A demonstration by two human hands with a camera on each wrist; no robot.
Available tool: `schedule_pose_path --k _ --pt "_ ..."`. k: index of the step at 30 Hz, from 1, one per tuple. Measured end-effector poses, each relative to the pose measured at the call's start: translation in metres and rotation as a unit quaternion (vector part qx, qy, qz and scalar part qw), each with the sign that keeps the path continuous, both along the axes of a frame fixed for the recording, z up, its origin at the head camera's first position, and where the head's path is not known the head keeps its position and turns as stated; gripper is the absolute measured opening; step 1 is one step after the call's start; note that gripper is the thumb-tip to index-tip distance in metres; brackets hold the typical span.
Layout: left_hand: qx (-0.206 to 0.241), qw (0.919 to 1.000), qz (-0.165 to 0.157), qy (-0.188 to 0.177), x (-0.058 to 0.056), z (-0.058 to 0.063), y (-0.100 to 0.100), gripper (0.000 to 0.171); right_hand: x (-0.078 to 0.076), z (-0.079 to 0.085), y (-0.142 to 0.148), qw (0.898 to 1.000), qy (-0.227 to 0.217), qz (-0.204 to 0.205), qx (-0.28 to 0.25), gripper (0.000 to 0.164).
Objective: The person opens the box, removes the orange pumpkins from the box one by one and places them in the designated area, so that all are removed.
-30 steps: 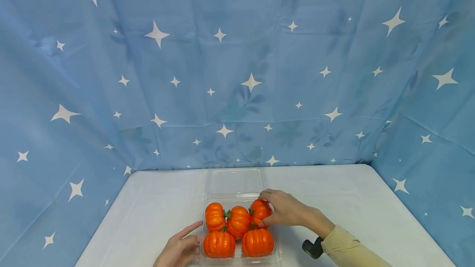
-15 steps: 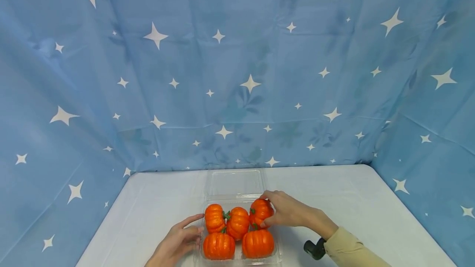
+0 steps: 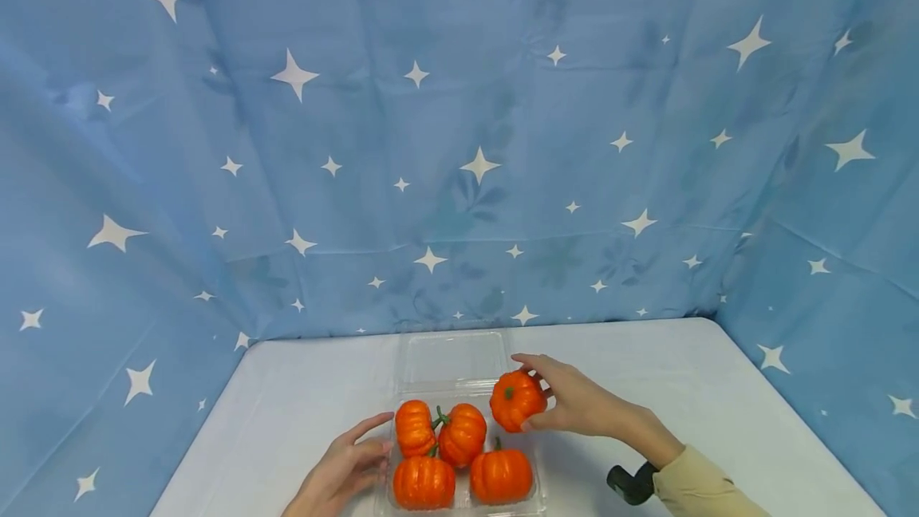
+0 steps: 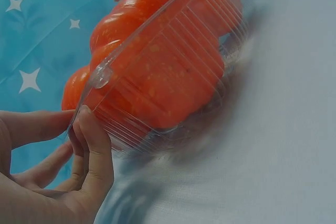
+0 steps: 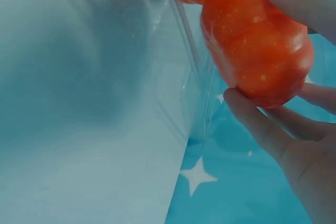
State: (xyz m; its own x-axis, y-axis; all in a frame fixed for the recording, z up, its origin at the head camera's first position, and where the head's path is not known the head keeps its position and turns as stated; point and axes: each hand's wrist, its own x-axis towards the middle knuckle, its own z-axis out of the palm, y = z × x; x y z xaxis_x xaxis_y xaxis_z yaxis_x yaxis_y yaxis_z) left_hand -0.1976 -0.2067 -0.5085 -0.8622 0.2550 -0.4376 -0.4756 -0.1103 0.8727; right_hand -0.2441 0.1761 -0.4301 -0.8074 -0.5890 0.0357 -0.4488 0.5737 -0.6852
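Note:
My right hand (image 3: 570, 401) grips a small orange pumpkin (image 3: 517, 400) between thumb and fingers, above the far right corner of a clear plastic clamshell box (image 3: 537, 505). In the right wrist view the pumpkin (image 5: 257, 45) is raised past the box's edge. Several other pumpkins with green stems, such as the near right pumpkin (image 3: 501, 476), sit inside the box. At the box's left side is my left hand (image 3: 345, 465). The left wrist view shows that hand (image 4: 63, 166) pinching the box's rim (image 4: 100, 77) with its thumb and fingertips.
The box's clear lid (image 3: 454, 357) lies folded open toward the back of the white table (image 3: 646, 365). A blue curtain with white stars (image 3: 459, 102) stands behind and at both sides. A black device (image 3: 632, 485) is on my right wrist.
My right hand has lifted the far right pumpkin up and slightly to the right, out from among the others. My left hand stays at the box's left side.

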Motion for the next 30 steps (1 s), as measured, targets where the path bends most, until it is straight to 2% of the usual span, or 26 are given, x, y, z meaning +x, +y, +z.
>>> schedule_pose_path --k 7,14,20,30 --pt "-0.007 1.0 -0.005 0.003 0.001 0.0 -0.003 0.074 0.001 -0.006 0.018 0.999 0.007 -0.04 -0.016 0.075" --pt "-0.012 0.9999 -0.011 0.006 0.0 0.003 -0.006 0.074 -0.001 -0.014 0.035 0.997 0.006 -0.074 -0.031 0.075" --pt "-0.013 0.9999 -0.01 0.002 -0.001 0.001 -0.006 0.076 -0.007 -0.019 0.048 0.994 -0.002 -0.11 -0.017 0.076" --pt "0.0 0.9998 -0.019 -0.002 -0.001 -0.003 -0.006 0.078 -0.023 -0.051 0.066 0.983 -0.016 -0.182 0.008 0.07"
